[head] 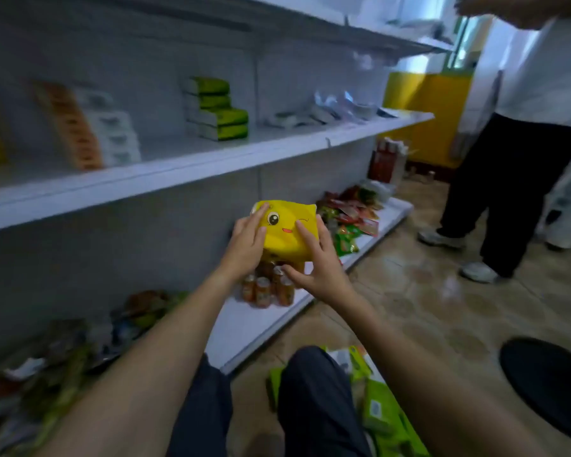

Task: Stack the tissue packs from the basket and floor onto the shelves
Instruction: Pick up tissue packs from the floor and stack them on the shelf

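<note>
Two bare forearms reach forward from the bottom edge, over knees in dark trousers. The left hand [246,240] and right hand [317,258] grip a yellow tissue pack [285,230] printed with a winking cartoon face, holding it in the air between them. The left fingers [256,219] wrap its upper left corner, with the thumb on the front. The right fingers [305,235] spread over its right side, with the thumb stretched underneath.

Just below the fingers, orange drink cans [267,288] stand on the bottom shelf [244,328]. To the right of the fingers, snack packets [353,219] lie along the same shelf. Above the fingers runs the white middle shelf [178,173], which carries a stack of green tissue packs [220,110] and, further left, blurred white packs [116,133]. Well below the right fingers, beside the knees, more green packs [386,413] lie on the tiled floor [426,291]. Far to the right of the fingers, another person [515,159] stands in a white top and dark trousers.
</note>
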Demonstrator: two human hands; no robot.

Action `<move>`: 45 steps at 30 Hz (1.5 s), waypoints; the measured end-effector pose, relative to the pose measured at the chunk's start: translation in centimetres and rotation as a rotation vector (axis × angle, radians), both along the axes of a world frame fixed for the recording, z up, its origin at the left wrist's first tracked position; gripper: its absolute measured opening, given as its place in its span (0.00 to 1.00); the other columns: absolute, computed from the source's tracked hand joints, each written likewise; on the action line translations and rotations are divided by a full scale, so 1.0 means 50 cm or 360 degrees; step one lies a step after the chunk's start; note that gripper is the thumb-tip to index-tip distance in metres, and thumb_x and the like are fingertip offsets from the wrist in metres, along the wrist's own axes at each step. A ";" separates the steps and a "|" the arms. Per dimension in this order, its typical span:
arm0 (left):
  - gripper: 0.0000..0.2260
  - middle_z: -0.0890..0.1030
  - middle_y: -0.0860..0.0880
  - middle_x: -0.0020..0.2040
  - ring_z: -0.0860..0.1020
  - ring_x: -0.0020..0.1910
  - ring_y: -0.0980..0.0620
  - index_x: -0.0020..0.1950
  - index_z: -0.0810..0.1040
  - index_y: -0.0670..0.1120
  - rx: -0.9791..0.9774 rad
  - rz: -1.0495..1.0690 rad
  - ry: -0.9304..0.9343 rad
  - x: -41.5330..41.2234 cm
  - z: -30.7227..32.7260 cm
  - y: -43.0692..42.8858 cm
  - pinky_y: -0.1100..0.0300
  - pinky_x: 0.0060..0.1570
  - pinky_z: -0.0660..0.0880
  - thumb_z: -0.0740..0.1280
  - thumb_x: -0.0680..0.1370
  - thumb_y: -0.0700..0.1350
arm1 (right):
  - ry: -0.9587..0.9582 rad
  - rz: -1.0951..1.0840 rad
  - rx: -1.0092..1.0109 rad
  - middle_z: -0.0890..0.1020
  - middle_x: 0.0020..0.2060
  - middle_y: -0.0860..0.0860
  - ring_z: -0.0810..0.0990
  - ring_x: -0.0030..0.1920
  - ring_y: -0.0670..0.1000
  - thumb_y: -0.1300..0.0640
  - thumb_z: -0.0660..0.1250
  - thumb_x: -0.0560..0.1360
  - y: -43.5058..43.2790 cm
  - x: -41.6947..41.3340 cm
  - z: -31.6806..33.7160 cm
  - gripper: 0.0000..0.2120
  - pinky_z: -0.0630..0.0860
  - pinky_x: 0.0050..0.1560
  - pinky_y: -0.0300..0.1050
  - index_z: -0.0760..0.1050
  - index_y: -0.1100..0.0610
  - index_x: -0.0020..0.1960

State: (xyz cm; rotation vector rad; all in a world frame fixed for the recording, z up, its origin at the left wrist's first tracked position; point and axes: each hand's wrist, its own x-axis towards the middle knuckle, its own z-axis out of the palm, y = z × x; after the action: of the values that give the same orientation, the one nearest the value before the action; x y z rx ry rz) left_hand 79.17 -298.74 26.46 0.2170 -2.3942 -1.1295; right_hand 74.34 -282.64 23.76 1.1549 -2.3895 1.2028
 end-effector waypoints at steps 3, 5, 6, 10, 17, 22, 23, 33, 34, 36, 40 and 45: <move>0.20 0.64 0.40 0.70 0.64 0.69 0.48 0.74 0.62 0.48 -0.0077 0.0148 0.0053 0.110 0.093 -0.134 0.71 0.58 0.55 0.58 0.81 0.44 | 0.0122 0.0272 -0.0039 0.54 0.73 0.63 0.54 0.73 0.54 0.58 0.69 0.71 -0.140 0.036 0.090 0.33 0.64 0.69 0.53 0.61 0.60 0.72; 0.26 0.63 0.44 0.71 0.63 0.70 0.51 0.74 0.60 0.51 -0.0140 0.0261 0.0065 0.190 0.159 -0.204 0.69 0.59 0.57 0.63 0.78 0.52 | 0.0204 0.0417 -0.0102 0.55 0.73 0.63 0.55 0.73 0.57 0.61 0.69 0.71 -0.235 0.068 0.152 0.31 0.60 0.69 0.45 0.62 0.61 0.71; 0.30 0.63 0.46 0.71 0.63 0.69 0.52 0.74 0.60 0.53 -0.0193 0.0323 0.0074 0.231 0.193 -0.235 0.67 0.60 0.59 0.64 0.75 0.56 | 0.0241 0.0475 -0.0140 0.56 0.73 0.63 0.56 0.74 0.58 0.62 0.69 0.71 -0.280 0.088 0.184 0.30 0.57 0.68 0.38 0.63 0.61 0.71; 0.36 0.63 0.46 0.73 0.64 0.71 0.49 0.74 0.58 0.55 -0.0397 0.0588 0.0115 0.383 0.295 -0.355 0.59 0.65 0.63 0.72 0.71 0.54 | 0.0304 0.0685 -0.0240 0.60 0.72 0.60 0.61 0.71 0.56 0.62 0.70 0.72 -0.451 0.181 0.294 0.29 0.57 0.62 0.31 0.64 0.57 0.70; 0.32 0.65 0.46 0.73 0.65 0.70 0.47 0.73 0.62 0.53 -0.0575 0.1007 0.0210 0.524 0.357 -0.529 0.59 0.64 0.64 0.72 0.72 0.49 | 0.0146 0.0927 -0.0348 0.65 0.64 0.57 0.66 0.64 0.50 0.61 0.70 0.71 -0.678 0.297 0.377 0.27 0.53 0.51 0.14 0.68 0.56 0.68; 0.31 0.70 0.48 0.68 0.71 0.64 0.47 0.72 0.62 0.54 -0.0437 0.0979 0.0089 0.496 0.325 -0.611 0.50 0.61 0.72 0.72 0.72 0.52 | -0.0031 0.0915 -0.0298 0.66 0.63 0.55 0.66 0.58 0.44 0.61 0.68 0.72 -0.759 0.281 0.339 0.26 0.58 0.47 0.19 0.66 0.55 0.69; 0.31 0.71 0.48 0.67 0.72 0.63 0.47 0.72 0.62 0.54 -0.0399 0.0981 0.0033 0.481 0.312 -0.623 0.50 0.59 0.73 0.71 0.72 0.53 | -0.0056 0.0897 -0.0261 0.66 0.63 0.55 0.67 0.58 0.45 0.61 0.68 0.72 -0.769 0.270 0.324 0.26 0.58 0.47 0.22 0.66 0.55 0.69; 0.18 0.73 0.41 0.60 0.74 0.56 0.40 0.66 0.72 0.48 -0.1145 0.1466 -0.0262 0.383 0.225 -0.693 0.50 0.47 0.76 0.65 0.76 0.50 | -0.0100 0.0719 0.0158 0.68 0.67 0.56 0.72 0.62 0.58 0.56 0.66 0.72 -0.884 0.154 0.272 0.28 0.67 0.51 0.40 0.62 0.52 0.70; 0.18 0.75 0.39 0.56 0.76 0.51 0.39 0.62 0.76 0.45 -0.1370 0.1455 -0.0131 0.377 0.221 -0.702 0.51 0.41 0.78 0.69 0.73 0.46 | -0.0025 0.0650 0.0126 0.65 0.67 0.57 0.72 0.61 0.60 0.56 0.66 0.72 -0.889 0.150 0.269 0.28 0.69 0.52 0.43 0.62 0.52 0.70; 0.17 0.77 0.40 0.50 0.74 0.47 0.41 0.54 0.79 0.44 -0.1723 0.1293 0.0028 0.364 0.214 -0.718 0.54 0.36 0.77 0.70 0.66 0.38 | 0.0074 0.0542 0.0010 0.65 0.65 0.59 0.73 0.58 0.63 0.56 0.67 0.71 -0.894 0.146 0.266 0.26 0.70 0.48 0.48 0.64 0.56 0.66; 0.17 0.79 0.43 0.51 0.68 0.52 0.44 0.47 0.80 0.46 -0.1949 0.0997 -0.0153 0.345 0.201 -0.732 0.49 0.43 0.77 0.56 0.66 0.39 | 0.0114 0.0593 0.0035 0.68 0.61 0.59 0.75 0.54 0.62 0.61 0.65 0.72 -0.892 0.151 0.267 0.18 0.68 0.45 0.48 0.69 0.62 0.62; 0.19 0.82 0.43 0.51 0.73 0.54 0.44 0.44 0.83 0.44 -0.1634 0.1287 -0.0494 0.353 0.190 -0.746 0.51 0.45 0.76 0.55 0.64 0.46 | 0.0401 0.0880 0.0328 0.65 0.70 0.56 0.69 0.66 0.58 0.59 0.60 0.76 -0.897 0.152 0.255 0.22 0.69 0.58 0.47 0.65 0.58 0.70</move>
State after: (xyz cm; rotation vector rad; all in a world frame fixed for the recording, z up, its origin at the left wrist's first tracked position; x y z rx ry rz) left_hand 96.80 -336.05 35.94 0.9096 -2.4069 0.5283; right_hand 81.93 -327.49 36.53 1.9933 -2.1026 0.8761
